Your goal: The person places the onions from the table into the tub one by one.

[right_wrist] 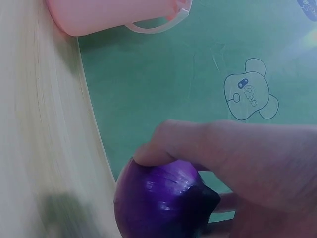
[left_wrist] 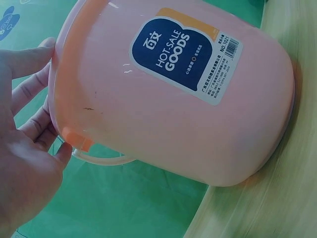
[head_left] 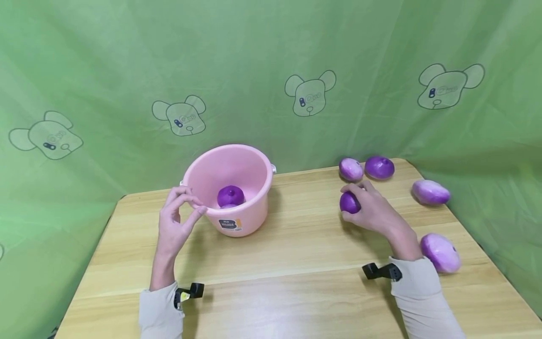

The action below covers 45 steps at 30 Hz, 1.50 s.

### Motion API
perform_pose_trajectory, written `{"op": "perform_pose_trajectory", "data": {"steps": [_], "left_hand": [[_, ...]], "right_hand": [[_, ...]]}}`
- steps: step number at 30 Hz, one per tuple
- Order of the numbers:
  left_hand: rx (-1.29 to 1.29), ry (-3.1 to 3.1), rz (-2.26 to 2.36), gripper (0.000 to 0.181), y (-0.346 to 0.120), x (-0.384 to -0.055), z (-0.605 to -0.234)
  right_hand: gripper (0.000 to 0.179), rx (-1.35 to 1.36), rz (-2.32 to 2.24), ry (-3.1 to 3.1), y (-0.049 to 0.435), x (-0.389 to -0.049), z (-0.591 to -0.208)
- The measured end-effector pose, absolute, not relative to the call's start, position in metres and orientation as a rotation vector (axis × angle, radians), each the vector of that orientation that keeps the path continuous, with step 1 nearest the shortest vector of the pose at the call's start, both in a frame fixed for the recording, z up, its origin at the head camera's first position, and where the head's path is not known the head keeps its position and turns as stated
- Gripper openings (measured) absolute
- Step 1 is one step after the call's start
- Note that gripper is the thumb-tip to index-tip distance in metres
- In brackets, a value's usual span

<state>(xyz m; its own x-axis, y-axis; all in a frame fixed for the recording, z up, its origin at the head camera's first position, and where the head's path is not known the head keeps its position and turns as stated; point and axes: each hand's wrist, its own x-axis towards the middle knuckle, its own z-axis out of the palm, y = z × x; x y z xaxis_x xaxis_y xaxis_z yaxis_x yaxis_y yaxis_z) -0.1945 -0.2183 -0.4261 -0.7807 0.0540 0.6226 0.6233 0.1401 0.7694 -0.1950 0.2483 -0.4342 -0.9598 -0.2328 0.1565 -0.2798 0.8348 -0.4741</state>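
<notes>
A pink bucket [head_left: 256,217] stands on the left half of the table, a purple onion [head_left: 230,193] inside it and part of another below. At its near left rim, my left hand [head_left: 174,226] pinches the edge between thumb and fingers. The left wrist view shows the bucket wall [left_wrist: 148,129] with its label, fingers at the rim. Right of the bucket, my right hand [head_left: 374,209] grips a dark purple onion [head_left: 349,202] with thumb and fingers around its sides. Seen from the right wrist, this onion [right_wrist: 153,198] has its pointed tip towards the palm.
Several more onions lie on the right: a pale one [head_left: 350,169] and a dark one [head_left: 379,168] at the back edge, one [head_left: 430,192] near the right edge, another [head_left: 440,253] beside the right sleeve. A green curtain [head_left: 254,56] hangs behind the wooden table [head_left: 296,263].
</notes>
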Motion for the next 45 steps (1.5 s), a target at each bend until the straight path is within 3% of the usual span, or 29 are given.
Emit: {"op": "perform_pose_trajectory", "data": {"steps": [45], "left_hand": [[-0.649,-1.972,-1.686,0.017,-0.219,-0.194,-0.426]], "right_hand": [[0.070,0.358,0.838,-2.575,0.235,-0.193,-0.419]]}}
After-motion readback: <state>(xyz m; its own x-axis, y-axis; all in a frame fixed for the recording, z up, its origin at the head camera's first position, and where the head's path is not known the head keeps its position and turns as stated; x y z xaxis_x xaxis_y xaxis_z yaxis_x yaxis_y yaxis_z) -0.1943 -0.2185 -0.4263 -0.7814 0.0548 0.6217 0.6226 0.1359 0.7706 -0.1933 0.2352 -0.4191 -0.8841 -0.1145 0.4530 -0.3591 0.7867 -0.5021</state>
